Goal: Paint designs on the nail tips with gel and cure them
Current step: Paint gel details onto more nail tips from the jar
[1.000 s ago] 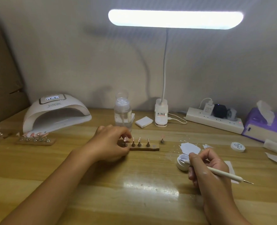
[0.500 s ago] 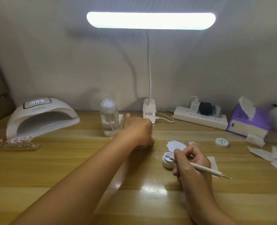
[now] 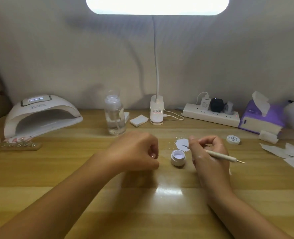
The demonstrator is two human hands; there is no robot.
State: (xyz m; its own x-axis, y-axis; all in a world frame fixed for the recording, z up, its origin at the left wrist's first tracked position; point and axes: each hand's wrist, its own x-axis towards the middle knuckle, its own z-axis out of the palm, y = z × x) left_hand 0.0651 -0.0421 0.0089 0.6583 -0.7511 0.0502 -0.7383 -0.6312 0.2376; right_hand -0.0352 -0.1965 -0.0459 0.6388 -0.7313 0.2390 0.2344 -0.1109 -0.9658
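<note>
Left hand (image 3: pixel 135 150): fingers curled in; whether they hold anything, I cannot tell
Right hand (image 3: pixel 210 152): fingers pinch the brush pen (image 3: pixel 224 156), which lies slantwise
Gel pot (image 3: pixel 178 157): open, between both hands
Nail tips (image 3: pixel 20 139): on a stand (image 3: pixel 18 147), far left, just before the curing lamp (image 3: pixel 39 114)

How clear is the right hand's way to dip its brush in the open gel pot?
Likely yes, clear: the right hand holds the brush just beside the gel pot, lid off, nothing between.
</note>
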